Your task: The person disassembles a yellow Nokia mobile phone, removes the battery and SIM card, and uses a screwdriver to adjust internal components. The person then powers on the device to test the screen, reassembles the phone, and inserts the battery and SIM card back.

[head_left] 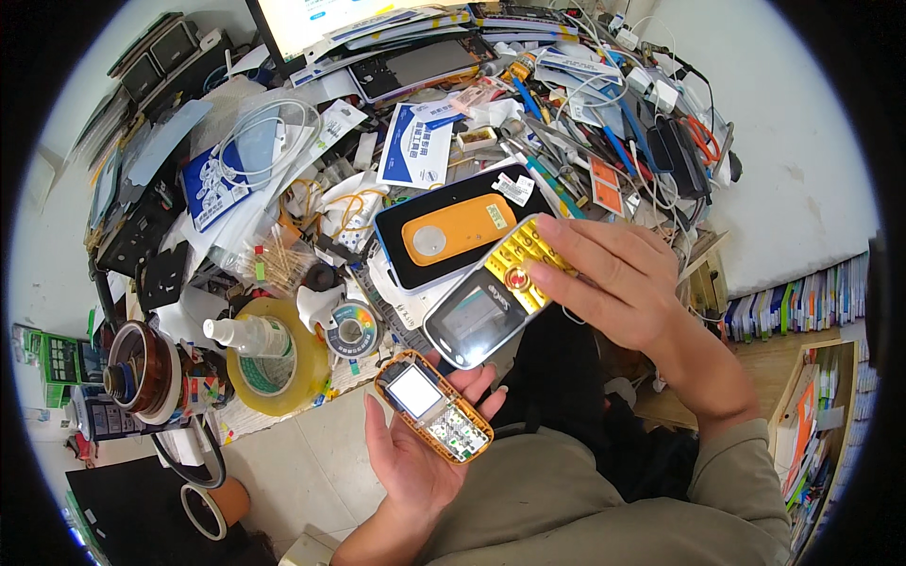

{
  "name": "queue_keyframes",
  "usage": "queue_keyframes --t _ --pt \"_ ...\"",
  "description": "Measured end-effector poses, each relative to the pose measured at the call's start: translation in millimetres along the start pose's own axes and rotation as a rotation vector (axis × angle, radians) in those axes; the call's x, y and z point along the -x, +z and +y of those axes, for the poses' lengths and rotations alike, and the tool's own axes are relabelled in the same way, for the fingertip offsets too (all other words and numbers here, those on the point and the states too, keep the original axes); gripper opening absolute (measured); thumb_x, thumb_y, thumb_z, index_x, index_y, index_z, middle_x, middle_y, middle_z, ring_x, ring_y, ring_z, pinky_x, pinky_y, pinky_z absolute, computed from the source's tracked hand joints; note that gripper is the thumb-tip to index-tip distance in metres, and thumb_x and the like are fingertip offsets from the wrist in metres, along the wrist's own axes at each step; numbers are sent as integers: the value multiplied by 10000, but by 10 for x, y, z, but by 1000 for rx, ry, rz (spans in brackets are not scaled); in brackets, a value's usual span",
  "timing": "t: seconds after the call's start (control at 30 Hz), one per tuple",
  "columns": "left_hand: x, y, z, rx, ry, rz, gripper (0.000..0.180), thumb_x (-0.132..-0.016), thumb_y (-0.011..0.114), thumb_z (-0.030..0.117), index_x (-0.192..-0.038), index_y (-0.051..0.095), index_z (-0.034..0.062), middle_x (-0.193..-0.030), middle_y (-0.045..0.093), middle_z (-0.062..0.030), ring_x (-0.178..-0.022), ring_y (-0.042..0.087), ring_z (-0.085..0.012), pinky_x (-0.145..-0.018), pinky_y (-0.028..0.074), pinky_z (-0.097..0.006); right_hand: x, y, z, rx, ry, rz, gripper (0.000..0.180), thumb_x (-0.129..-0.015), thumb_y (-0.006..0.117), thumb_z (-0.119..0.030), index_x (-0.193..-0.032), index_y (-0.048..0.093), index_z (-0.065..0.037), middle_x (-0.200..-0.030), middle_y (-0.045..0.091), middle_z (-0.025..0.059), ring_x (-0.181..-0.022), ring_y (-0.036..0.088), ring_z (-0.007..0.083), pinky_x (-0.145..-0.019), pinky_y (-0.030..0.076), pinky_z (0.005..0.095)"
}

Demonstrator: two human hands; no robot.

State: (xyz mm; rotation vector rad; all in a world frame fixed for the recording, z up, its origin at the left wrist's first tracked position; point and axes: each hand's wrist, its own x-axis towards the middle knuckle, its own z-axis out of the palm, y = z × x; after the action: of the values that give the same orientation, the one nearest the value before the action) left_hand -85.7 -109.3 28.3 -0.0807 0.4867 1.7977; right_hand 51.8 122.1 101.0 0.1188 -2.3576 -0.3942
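My left hand (412, 472), palm up, holds an opened keypad phone body (436, 415) between thumb and fingers. Its frame is orange, with a white screen and a bare green-and-white circuit board showing. Above and to the right, my right hand (618, 274) grips a phone front cover (483, 307) by its upper right end. The cover has a dark glossy window, yellow keys and a round red-and-gold button; it is apart from the body. Just behind it, an orange phone back cover (462, 236) with a round pale disc lies on a black-screened tablet (406, 267).
Tools (566, 160), cables and papers crowd the desk. A large tape roll (250, 391) surrounds a white spray bottle (250, 337) at the left front, beside a solder wire spool (354, 329). A monitor (349, 19) stands at the back; a shelf (802, 424) is at the right.
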Motion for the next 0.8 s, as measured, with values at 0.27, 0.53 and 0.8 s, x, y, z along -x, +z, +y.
queue_keyframes --t 0.27,0.53,0.8 --pt "-31 111 -42 -68 2 16 825 -969 362 680 -1520 305 69 -1474 461 -195 -1298 523 -385 -1086 412 -592 -3 -184 -211 -109 82 -10 323 -773 705 -90 -1094 731 -111 -1194 698 137 -938 707 222 -662 542 262" --pt "-65 219 -145 -241 258 -120 1019 -773 823 100 -1556 170 82 -1458 432 -231 -1328 488 -346 -1100 427 -492 -3 -243 -438 -190 116 -43 296 -769 708 -106 -1062 746 -129 -1143 718 131 -915 711 216 -705 555 265" --pt "-77 300 -174 -303 338 -83 732 -965 594 104 -1550 158 45 -1402 478 -255 -1362 434 -450 -1124 370 -542 128 -251 -517 -237 129 37 295 -773 774 -113 -1063 728 -140 -1146 712 98 -933 696 205 -707 579 274"
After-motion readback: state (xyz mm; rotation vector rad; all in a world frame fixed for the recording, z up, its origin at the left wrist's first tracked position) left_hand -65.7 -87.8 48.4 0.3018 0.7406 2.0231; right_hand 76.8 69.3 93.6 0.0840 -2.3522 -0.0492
